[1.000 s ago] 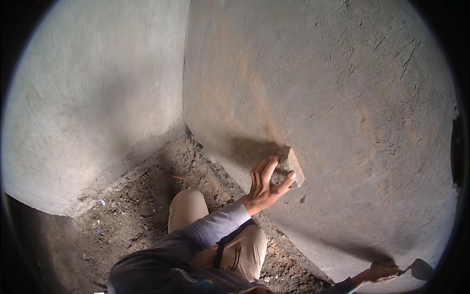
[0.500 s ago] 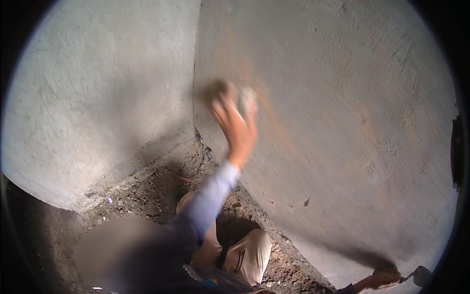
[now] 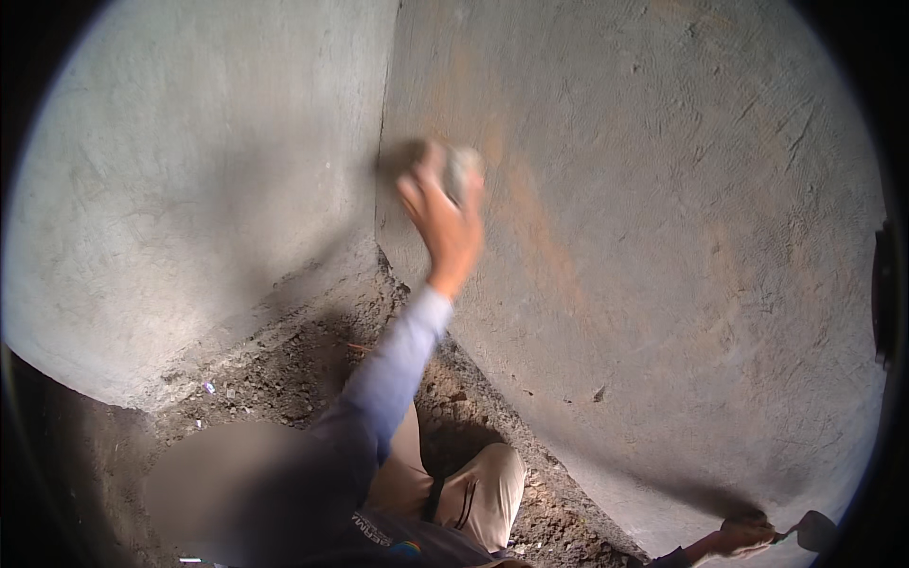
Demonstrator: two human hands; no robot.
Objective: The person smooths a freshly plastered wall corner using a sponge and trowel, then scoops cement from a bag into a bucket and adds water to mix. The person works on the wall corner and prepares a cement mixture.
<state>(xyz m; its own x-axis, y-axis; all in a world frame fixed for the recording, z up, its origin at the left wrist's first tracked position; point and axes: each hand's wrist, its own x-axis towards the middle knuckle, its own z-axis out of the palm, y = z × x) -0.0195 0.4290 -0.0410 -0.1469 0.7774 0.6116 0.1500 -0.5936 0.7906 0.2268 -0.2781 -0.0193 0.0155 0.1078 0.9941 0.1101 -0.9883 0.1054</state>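
Observation:
My left hand (image 3: 445, 222), blurred by motion, is gripping a pale, rough block (image 3: 460, 173) against the grey plastered wall (image 3: 682, 237), high up just right of the inside corner. Faint orange streaks mark the plaster below and around it. At the lower right edge, my right hand (image 3: 743, 538) is closed on the handle of a small trowel (image 3: 814, 533), close to the wall's lower part, with a dark shadow beside it.
A paler plastered wall (image 3: 189, 180) meets the streaked one at the corner. Rough dirt floor with rubble and small scraps (image 3: 256, 379) lies along both walls. My bent knee (image 3: 488, 483) is near the right wall's base.
My left hand has moved up and left along the wall with the block, from near the wall's lower part toward the corner. My right hand and trowel are nearly where they were.

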